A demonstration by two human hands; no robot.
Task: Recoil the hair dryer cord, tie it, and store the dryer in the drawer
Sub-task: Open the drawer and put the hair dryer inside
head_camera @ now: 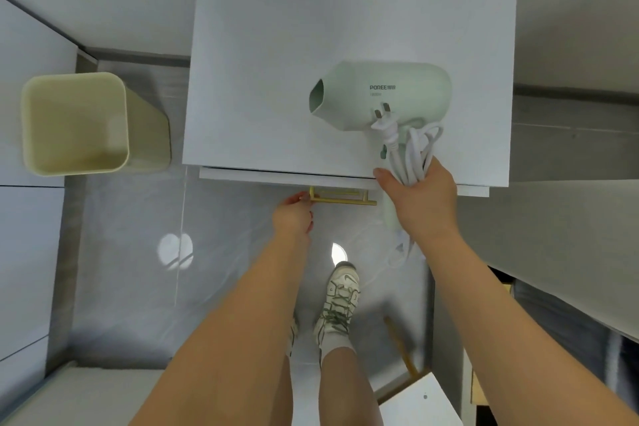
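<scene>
The left hand (294, 216) hooks fingers (300, 199) round the drawer handle (340, 198) at six o'clock, best pulled straight; the right hand (420, 199) clamps the dryer (380, 93) and cord (411, 152).

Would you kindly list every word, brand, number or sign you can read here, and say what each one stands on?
"POREE": printed in dark letters on the side of the pale green hair dryer; two characters follow it, too blurred to read.
A smaller grey line just below the brand, possibly a number: too small and blurred to read.
A curved logo mark on the sneaker: no letters readable.
</scene>
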